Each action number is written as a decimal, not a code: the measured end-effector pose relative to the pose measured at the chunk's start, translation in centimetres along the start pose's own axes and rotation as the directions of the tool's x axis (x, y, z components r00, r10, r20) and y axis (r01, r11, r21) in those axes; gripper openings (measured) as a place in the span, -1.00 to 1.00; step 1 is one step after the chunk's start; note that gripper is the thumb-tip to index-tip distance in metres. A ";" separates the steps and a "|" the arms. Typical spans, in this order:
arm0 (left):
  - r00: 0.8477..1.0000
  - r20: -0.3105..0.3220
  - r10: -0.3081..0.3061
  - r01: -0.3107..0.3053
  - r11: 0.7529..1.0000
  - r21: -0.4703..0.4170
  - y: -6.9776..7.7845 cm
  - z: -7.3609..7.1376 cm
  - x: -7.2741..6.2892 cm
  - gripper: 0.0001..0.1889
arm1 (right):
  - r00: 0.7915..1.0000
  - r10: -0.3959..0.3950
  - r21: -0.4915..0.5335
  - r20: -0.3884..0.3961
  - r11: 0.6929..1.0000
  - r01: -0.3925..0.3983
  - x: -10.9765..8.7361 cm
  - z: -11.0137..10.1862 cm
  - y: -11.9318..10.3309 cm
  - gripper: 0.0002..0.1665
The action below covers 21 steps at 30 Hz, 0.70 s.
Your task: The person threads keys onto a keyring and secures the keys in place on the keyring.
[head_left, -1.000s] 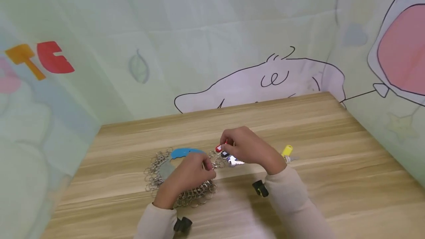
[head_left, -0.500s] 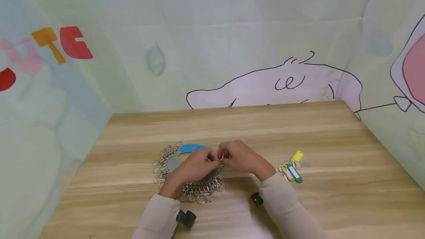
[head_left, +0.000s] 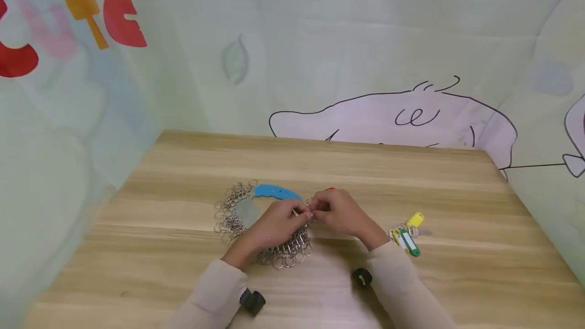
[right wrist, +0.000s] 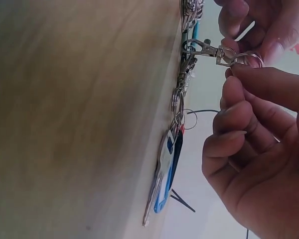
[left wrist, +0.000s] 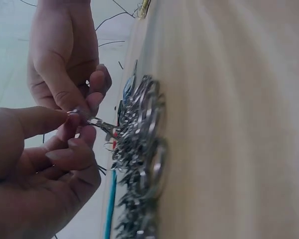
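Note:
My left hand (head_left: 276, 225) and right hand (head_left: 340, 212) meet at the right edge of a round cluster of metal swivel clasps and rings (head_left: 288, 253). Between them, in the right wrist view, thumbs and fingertips pinch a split key ring (right wrist: 249, 59) from both sides. That ring hangs on a lobster clasp (right wrist: 207, 49), which stands up from the cluster. A blue curved strip (head_left: 276, 191) and a grey flat piece (head_left: 247, 210) lie inside the cluster. A key (right wrist: 162, 167) with a blue tag (right wrist: 162, 199) lies below my right hand. A red tag (head_left: 330, 189) peeks out behind it.
On the wooden table (head_left: 457, 187), right of my right wrist, lie a yellow key tag (head_left: 416, 219), a green tag (head_left: 411, 245) and keys. A printed cloth wall (head_left: 192, 75) rises behind the table and along its left side.
My right hand has come left from over the red and dark tags to meet my left hand at the ring. The head view has swung left, and the green tag is uncovered.

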<state>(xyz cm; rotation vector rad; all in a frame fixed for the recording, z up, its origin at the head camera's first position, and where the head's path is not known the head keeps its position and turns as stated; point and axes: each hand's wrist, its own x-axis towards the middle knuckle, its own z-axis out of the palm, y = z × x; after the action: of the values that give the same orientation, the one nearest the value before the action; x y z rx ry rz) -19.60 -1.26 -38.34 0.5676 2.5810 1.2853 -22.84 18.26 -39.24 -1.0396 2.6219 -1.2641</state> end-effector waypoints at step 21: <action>0.999 -0.016 -0.030 0.030 0.998 -0.051 0.1 0.0 0.0 -0.89 | 0.994 0.077 0.046 0.079 0.996 -0.081 0.2 -1.1 -0.7 -0.80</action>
<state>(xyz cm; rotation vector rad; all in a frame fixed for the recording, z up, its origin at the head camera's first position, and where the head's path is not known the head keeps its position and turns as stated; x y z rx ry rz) -19.55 -1.19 -38.31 0.5088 2.5523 1.3477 -22.94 18.52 -37.95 -0.9478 2.5346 -1.2388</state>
